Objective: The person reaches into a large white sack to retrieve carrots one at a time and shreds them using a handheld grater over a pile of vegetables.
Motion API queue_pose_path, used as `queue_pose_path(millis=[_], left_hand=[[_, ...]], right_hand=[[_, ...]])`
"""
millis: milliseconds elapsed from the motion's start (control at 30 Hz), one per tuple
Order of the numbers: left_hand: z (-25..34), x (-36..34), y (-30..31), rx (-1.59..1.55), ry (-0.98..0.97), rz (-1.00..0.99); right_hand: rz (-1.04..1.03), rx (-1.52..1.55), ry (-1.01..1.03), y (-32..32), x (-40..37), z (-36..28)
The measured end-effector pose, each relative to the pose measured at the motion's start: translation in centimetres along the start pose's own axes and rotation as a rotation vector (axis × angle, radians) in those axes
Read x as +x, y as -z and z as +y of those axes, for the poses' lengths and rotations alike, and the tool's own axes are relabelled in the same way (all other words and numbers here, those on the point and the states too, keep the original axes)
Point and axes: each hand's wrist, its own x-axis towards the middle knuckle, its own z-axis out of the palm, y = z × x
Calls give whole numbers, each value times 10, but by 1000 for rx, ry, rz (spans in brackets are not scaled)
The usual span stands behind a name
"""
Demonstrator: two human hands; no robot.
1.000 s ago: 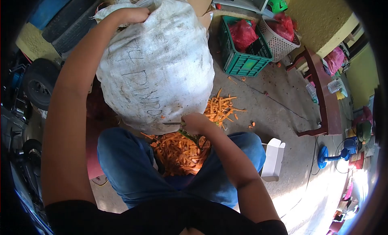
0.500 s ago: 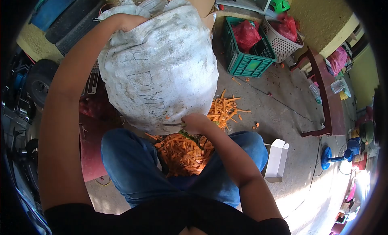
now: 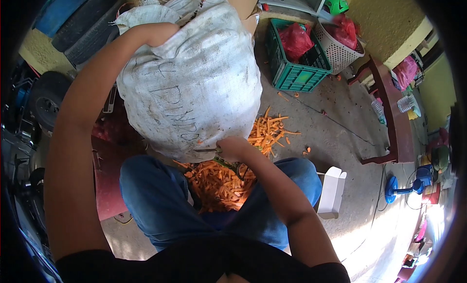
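Observation:
A large, full white woven sack [image 3: 209, 83] with dark handwriting stands in front of my knees. My left hand [image 3: 164, 34] is at the sack's upper edge; its fingers disappear behind the fabric at the mouth, so their grip is hidden. Low against the sack, my right hand [image 3: 234, 149] is closed around a knife, whose thin metal blade [image 3: 206, 150] points left. Just under that fist are a green strip and a dark curved piece that I cannot make out. Between my legs lies a heap of orange carrot pieces [image 3: 219, 185], with more carrot pieces [image 3: 267, 132] to the sack's right.
A green crate [image 3: 302, 77] and a white perforated basket [image 3: 344, 52] hold red bags at the upper right. Farther right are a dark red wooden frame [image 3: 391, 117] and a blue fan [image 3: 404, 189]. A white box [image 3: 332, 193] lies beside my right knee; tyres [image 3: 90, 37] stand upper left.
My left hand and forearm have shifted slightly, and the sack's top edge has changed shape, showing more of its dark stitched seam. The right hand stays nearly in place.

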Motion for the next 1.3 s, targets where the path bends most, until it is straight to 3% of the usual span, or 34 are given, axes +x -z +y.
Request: queue_pose_path(millis=[33,67,133,200,267,300,367,467,533,600,667,733,800,867,933,1000,1067,1133,1167,1233,1300], left_hand=[[-5,-4,-2,11,-34,116],[-10,-8,-3,9,-34,113],[-14,-22,0,-151,231,225],[-39,-29,3,-34,254,276],[-63,-40,5,-66,170,781],[-67,-48,11,-63,172,783],[-70,-71,31,-49,171,1098],[-67,-111,50,-779,-66,1260],[4,-132,42,-1137,-244,1340],[35,-150,11,-1426,-346,1219],[63,-154,-28,-2026,-538,949],[114,-154,-58,-2035,-523,915],[129,-156,-108,-2303,-351,968],[164,-150,-144,-2557,-59,1081],[184,-143,-187,-2686,-86,1008],[205,-135,-213,-2903,-147,751],[213,-124,-250,-2971,-194,675],[220,-115,-274,-3041,-230,599],[224,-112,-280,-2998,-188,550],[232,-103,-287,-2972,-184,509],[233,-101,-282,-2916,-131,502]], right_hand=[[-3,-1,0,2,-2,0],[-5,7,4,4,-5,-1],[-6,17,10,4,-7,-1],[-11,12,20,2,-7,1],[-12,18,17,4,-7,1],[-13,28,11,5,-8,0],[-7,36,18,5,-8,0],[5,27,27,4,-6,5],[13,9,33,6,-7,4],[55,57,-14,13,-12,4],[109,70,-22,10,-14,12],[198,159,-38,11,-18,18],[218,180,-47,15,-28,16],[243,276,-38,16,-36,18],[292,275,-43,17,-41,24],[400,472,-67,12,-42,40],[492,535,-143,16,-48,43],[664,829,-307,16,-50,49],[658,828,-314,15,-50,48],[800,1277,-335,14,-53,45],[867,1370,-287,13,-54,43]])
